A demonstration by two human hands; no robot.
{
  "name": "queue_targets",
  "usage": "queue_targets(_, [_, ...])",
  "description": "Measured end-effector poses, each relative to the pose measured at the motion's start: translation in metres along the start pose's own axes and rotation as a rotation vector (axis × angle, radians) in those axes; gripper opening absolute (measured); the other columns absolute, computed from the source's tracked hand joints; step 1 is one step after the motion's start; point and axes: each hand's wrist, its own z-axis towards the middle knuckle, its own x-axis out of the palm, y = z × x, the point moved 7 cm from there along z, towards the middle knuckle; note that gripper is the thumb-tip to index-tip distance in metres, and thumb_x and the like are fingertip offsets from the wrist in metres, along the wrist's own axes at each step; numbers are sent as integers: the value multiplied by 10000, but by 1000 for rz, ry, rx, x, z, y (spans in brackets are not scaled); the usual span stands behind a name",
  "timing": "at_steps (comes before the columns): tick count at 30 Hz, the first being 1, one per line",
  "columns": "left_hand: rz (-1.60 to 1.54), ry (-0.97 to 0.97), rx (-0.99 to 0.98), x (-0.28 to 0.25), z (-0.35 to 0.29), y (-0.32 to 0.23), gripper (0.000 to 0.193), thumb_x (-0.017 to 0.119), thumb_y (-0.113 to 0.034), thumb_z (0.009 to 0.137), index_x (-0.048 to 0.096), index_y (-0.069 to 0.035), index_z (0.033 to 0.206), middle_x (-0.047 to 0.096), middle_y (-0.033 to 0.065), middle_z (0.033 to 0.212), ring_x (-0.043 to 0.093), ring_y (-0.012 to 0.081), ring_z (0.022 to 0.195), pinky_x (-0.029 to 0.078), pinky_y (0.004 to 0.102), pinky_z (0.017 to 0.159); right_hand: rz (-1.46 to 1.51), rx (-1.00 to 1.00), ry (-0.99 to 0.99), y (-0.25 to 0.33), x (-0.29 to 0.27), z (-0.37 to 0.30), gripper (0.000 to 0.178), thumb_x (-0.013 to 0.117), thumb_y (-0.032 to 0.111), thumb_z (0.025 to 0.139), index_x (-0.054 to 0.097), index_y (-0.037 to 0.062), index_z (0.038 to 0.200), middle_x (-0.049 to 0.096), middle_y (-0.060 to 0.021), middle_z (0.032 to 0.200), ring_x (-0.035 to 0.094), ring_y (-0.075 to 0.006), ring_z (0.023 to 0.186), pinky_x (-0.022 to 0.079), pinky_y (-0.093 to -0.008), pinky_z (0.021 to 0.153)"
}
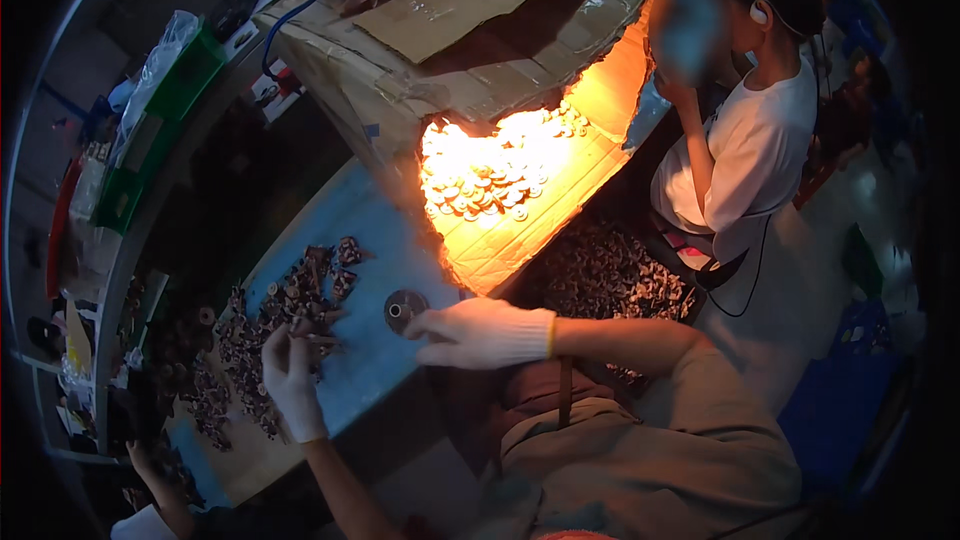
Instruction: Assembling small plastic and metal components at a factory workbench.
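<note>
My left hand (291, 380), in a white glove, is raised over a spread of small dark metal-looking parts (245, 355) on the blue tabletop (375, 230). Its fingertips are drawn together; whatever may be between them is too small to make out. Further right, my gloved right hand (482, 333) reaches leftward from its ribbed cuff. Its fingers are stretched and parted, with the tips at the lower right edge of a dark round disc (405, 310). A pale ring marks the disc's centre.
A cardboard box (400, 90) glows brightly inside, holding a heap of small round pieces (490, 175). Beneath it lie more dark parts (605, 275). A co-worker (745, 130) sits at the right; another person's hand (160, 485) shows at lower left. Green bins (150, 145) line the left shelf.
</note>
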Motion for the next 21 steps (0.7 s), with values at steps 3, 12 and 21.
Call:
queue_targets(3, [419,-139,116,-67,35,24,425,668,-138,1050,604,50,1426,705,175,1320,693,241,1153,539,355,1010,25,470,334,-45,-77,-1,400,610,435,1068,748,94,1224,788,-143,1084,782,-273,913,612,-400,815])
queue_targets(12, [199,152,-113,69,-32,39,435,697,-143,1022,637,45,1411,729,160,1206,696,219,1109,553,351,959,-831,391,-2,-172,-201,103,259,578,308,1053,787,167,1112,769,-88,1195,750,-251,1038,593,-435,830])
queue_targets(21, [414,247,195,135,-30,38,416,728,-191,1000,674,-11,1371,739,166,1183,730,303,1036,566,401,933,-464,251,-676,-185,-214,61,229,631,214,1065,728,65,1209,763,-70,1112,718,-166,912,602,-340,767])
